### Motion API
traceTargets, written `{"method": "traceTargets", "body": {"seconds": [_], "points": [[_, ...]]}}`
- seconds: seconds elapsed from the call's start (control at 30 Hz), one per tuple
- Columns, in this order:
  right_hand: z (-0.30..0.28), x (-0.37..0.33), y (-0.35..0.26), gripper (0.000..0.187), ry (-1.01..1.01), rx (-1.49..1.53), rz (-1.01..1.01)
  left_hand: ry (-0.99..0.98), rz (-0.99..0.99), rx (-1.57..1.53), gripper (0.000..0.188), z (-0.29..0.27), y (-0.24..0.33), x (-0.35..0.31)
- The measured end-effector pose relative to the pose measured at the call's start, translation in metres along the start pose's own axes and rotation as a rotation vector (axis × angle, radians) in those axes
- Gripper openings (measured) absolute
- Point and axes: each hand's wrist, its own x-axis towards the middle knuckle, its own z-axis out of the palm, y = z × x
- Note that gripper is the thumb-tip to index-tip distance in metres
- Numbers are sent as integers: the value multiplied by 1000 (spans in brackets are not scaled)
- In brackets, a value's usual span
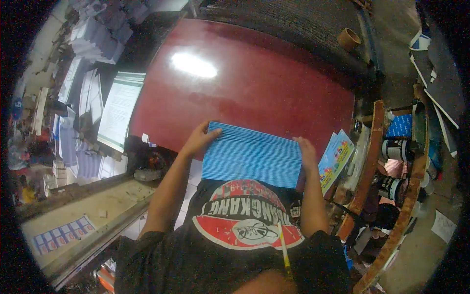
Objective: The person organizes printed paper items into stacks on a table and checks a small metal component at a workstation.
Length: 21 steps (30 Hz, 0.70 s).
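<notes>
A thick stack of blue paper sheets (252, 156), its many edges showing as fine parallel lines, is held close against the front of my dark shirt. My left hand (200, 139) grips its left end, the thumb lying over the top corner. At the opposite end my right hand (307, 154) presses on the side, fingers near the upper right corner. Whether the stack is bound or loose I cannot tell. Beyond it stretches the dark red tabletop (245, 88), with a bright light reflected on it.
Printed white sheets (120, 110) lie left of the tabletop, with tall paper stacks (95, 39) behind. A colourful printed sheet (336, 159) is near my right hand. Wooden shelving (377, 147) at right holds dark tins (394, 149). A tape roll (348, 39) sits at the far right.
</notes>
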Motion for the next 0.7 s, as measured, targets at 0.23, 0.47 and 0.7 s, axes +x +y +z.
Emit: {"method": "traceTargets", "body": {"seconds": [0.23,0.47,0.7], "points": [[0,-3,-4,38,-23,-30,-55,62,-24,94,42,-8,-24,8],[0,-43,39,58,-47,131,-30,66,-8,-183,64,-11,-74,-29],[14,-53,6,88,-310,604,131,54,-208,-412,82,-4,-54,-17]]}}
